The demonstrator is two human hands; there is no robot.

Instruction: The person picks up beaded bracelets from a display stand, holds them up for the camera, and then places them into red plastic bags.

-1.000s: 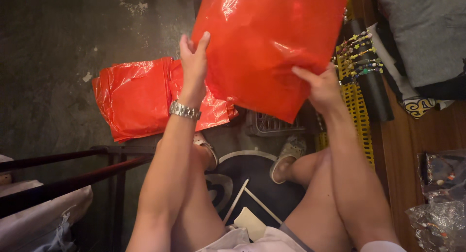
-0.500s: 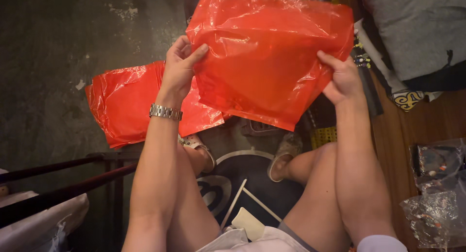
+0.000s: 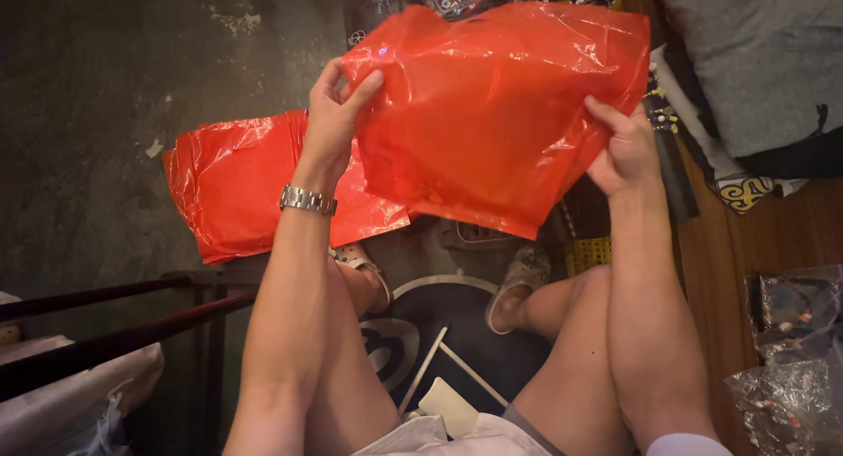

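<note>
I hold a red plastic bag (image 3: 492, 114) up in front of me with both hands. My left hand (image 3: 332, 122), with a metal watch on the wrist, pinches the bag's upper left edge between thumb and fingers. My right hand (image 3: 625, 149) grips its right edge. The bag bulges and looks slightly spread apart between the hands. Behind my left hand, a stack of more red plastic bags (image 3: 237, 184) lies flat on the dark floor.
My bare knees and sandalled feet are below the bag, over a dark round mat (image 3: 448, 333). A yellow crate (image 3: 593, 252) and beaded bracelets (image 3: 663, 114) are at the right, grey cloth (image 3: 755, 61) at top right, clear packets (image 3: 790, 351) on the wooden floor, dark rails (image 3: 105, 315) at left.
The bag went from a flat sheet to a bulging, spread shape. My right hand shifted up along its right edge; my left hand moved from lying on it to pinching its edge.
</note>
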